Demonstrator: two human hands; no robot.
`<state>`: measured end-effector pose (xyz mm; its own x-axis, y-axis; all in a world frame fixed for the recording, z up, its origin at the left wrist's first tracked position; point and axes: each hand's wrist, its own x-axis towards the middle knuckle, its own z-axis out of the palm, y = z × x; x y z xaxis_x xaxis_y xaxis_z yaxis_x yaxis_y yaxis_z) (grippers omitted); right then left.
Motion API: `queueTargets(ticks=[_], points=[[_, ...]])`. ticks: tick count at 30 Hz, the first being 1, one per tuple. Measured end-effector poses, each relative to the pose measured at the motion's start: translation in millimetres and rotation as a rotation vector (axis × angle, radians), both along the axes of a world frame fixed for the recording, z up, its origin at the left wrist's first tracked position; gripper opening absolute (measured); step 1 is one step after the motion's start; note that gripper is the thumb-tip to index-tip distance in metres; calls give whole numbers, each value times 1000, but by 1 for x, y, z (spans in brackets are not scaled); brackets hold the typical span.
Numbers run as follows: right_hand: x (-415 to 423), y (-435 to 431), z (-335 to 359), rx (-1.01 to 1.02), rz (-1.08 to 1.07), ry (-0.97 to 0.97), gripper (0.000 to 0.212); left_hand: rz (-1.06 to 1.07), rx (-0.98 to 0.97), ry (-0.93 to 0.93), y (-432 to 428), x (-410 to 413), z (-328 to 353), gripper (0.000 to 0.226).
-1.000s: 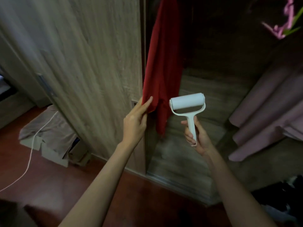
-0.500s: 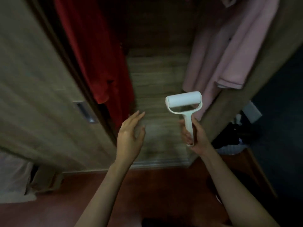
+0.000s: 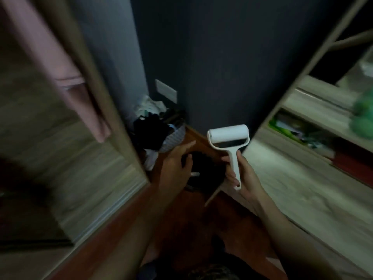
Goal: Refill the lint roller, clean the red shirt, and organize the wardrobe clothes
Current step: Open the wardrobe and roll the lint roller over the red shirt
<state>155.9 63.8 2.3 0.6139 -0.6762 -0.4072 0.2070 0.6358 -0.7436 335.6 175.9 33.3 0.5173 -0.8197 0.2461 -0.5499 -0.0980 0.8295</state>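
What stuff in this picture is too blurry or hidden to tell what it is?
Head view only:
- Green thing on the shelf: motion blur, no telling what it is.
- Clutter in the lower shelf: blurred and small.
- Dark thing behind the left hand: too dark, partly covered.
- Basket contents: a dim jumble.
- Red shirt: out of frame.

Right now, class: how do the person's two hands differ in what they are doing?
The right hand is closed around the lint roller handle, holding it upright; the left hand holds nothing. The right hand's fingers curl tight; the left hand's are spread open. Both are bare and raised in front of the body.
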Motion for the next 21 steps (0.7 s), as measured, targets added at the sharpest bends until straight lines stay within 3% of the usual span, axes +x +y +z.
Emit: queueTargets(ticks=[7,10,13,17,21], points=[[-164,-56,-27,101,-219,126,52,-300,130,93,-113,-139,-44,39],[-218,-68,-53,176,-284,83,52,-400,235,50,-142,-179,-72,40],[-252,-76,-77,225,-312,81,52,-462,362,13,-165,-205,-95,46],[-271,-83,-91,230,-353,139,57,-516,569,-179,-188,-218,-121,66],[-276,-95,-102,292,-416,64,50,-591,699,-265,-198,-225,-131,78]])
